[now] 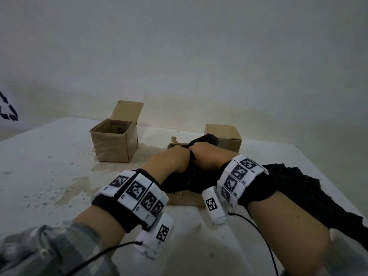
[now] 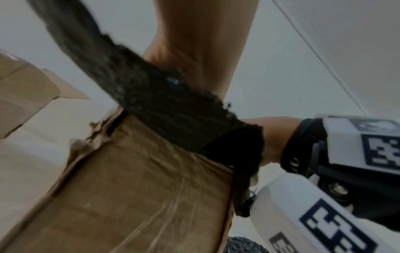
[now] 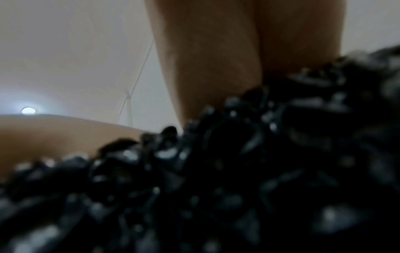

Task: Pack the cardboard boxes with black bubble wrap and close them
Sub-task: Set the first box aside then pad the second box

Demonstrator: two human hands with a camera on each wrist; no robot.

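Observation:
Both hands meet over a worn cardboard box (image 1: 184, 198) in the middle of the table, and most of that box is hidden under them. My left hand (image 1: 173, 158) and right hand (image 1: 205, 154) have their fingers curled down into a wad of black bubble wrap (image 1: 185, 178) that sits in the box's top. The left wrist view shows the box wall (image 2: 140, 196) with the black wrap (image 2: 151, 95) hanging over its rim below my left hand (image 2: 201, 42). In the right wrist view, blurred bubble wrap (image 3: 216, 188) fills the frame under my right hand (image 3: 216, 59). The fingertips are hidden.
An open cardboard box (image 1: 114, 144) with its lid flap up stands at the back left. A closed box (image 1: 225, 134) stands at the back right against the wall. A loose sheet of black bubble wrap (image 1: 298, 188) lies under my right forearm. The white table (image 1: 49, 176) is stained.

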